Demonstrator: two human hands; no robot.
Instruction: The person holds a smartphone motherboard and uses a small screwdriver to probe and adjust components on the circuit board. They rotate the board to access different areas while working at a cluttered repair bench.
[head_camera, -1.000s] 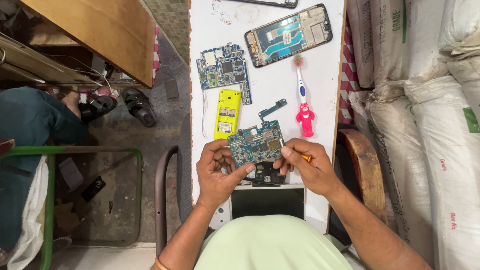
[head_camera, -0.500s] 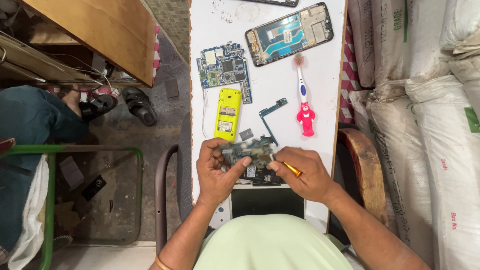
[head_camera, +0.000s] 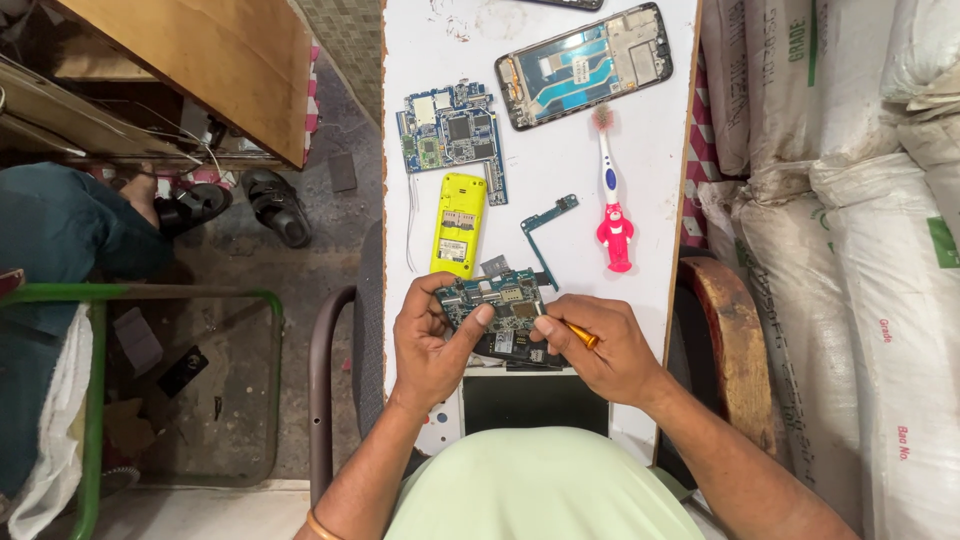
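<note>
Left hand (head_camera: 432, 345): its grip is grasping the left edge of a dark green circuit board (head_camera: 497, 303), thumb lying over the front face and fingers curling behind.
Right hand (head_camera: 608, 350): its grip is clenching around a small tool with an orange handle (head_camera: 582, 335), the handle poking out between thumb and fingers; the tip is hiding behind the fingers, so where it meets the board cannot be told.
Circuit board: it is sitting between the two hands, just above the near part of the white table (head_camera: 650, 180), with a dark flat part (head_camera: 520, 350) lying under it.
Yellow phone shell (head_camera: 458, 225): it is lying on the table just beyond the left hand, long side pointing away.
Blue circuit board (head_camera: 452, 140): it is resting farther up the table, beyond the yellow shell.
Phone frame (head_camera: 583, 65): it is lying open-faced near the far end, tilted.
Toothbrush with pink figure handle (head_camera: 611, 195): it is lying to the right of the yellow shell, bristles pointing away.
Thin L-shaped board strip (head_camera: 545, 225): it is lying between the shell and the toothbrush.
White sacks (head_camera: 850, 200): they are stacking up along the right of the table.
</note>
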